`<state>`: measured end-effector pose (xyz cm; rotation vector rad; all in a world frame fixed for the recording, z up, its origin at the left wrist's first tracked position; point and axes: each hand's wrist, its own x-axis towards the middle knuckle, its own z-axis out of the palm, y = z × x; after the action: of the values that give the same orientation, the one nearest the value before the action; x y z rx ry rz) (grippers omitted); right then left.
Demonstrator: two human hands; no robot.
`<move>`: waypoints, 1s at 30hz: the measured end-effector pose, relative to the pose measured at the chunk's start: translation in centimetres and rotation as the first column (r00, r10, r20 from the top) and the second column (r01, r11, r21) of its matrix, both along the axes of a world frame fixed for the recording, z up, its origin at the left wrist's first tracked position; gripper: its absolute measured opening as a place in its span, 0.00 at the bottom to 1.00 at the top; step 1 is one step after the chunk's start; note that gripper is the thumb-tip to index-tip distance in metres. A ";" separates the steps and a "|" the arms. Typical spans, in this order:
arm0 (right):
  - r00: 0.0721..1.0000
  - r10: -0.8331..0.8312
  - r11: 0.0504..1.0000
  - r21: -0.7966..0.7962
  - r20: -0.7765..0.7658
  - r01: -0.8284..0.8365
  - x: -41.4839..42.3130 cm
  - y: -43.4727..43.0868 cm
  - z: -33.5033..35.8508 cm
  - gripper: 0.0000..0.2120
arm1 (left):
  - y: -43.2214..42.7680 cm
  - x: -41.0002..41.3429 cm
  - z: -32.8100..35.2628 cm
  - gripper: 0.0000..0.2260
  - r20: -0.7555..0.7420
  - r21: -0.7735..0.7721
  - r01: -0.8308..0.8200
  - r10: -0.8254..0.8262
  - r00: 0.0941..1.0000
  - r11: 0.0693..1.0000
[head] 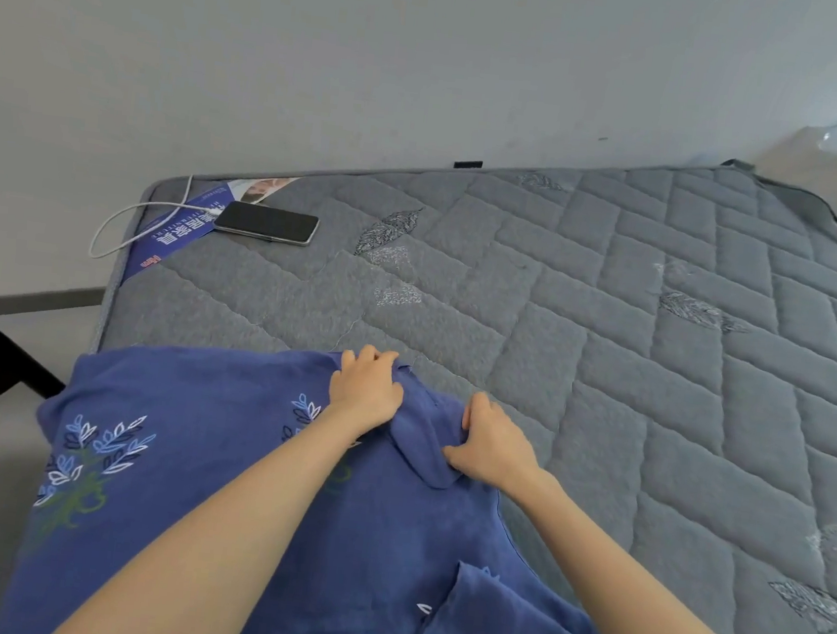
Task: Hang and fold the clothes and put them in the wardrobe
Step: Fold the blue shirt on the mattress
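garment (211, 501) spread over mattress (610, 337) near edge | left hand (365, 388) grips its far edge, fingers curled | right hand (490, 448) pinches fold beside | phone (266, 222) at mattress far corner

1. The mattress (610, 337) occupies the frame centre and right.
2. The garment (183, 473) lies on its lower-left area.
3. The phone (267, 222) lies on the mattress, upper left, with the cable (121, 223) to its left.
4. The left hand (367, 383) and right hand (493, 446) hold the garment's upper edge.
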<state>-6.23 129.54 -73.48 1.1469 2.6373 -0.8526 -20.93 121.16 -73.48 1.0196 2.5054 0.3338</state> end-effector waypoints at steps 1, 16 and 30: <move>0.998 0.025 1.000 0.002 0.057 -0.025 -0.1 0.0 0.0 0.14 | 0.1 -0.2 -0.3 0.23 0.004 -0.014 -0.007 0.007 1.000 1.000; 0.992 -0.086 0.911 0.395 -0.091 0.115 -3.2 3.3 4.0 0.10 | -1.3 -4.7 1.7 0.05 0.270 0.483 -0.351 0.245 0.931 0.802; 0.650 -0.721 0.515 -0.815 -0.242 0.267 -9.1 5.6 6.9 0.03 | 0.5 -5.5 2.5 0.09 0.683 0.398 -0.580 0.192 0.704 0.711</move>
<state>-15.35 135.10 -66.54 1.6059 1.7701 -2.4307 -26.42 121.67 -71.02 0.3811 1.9995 1.4249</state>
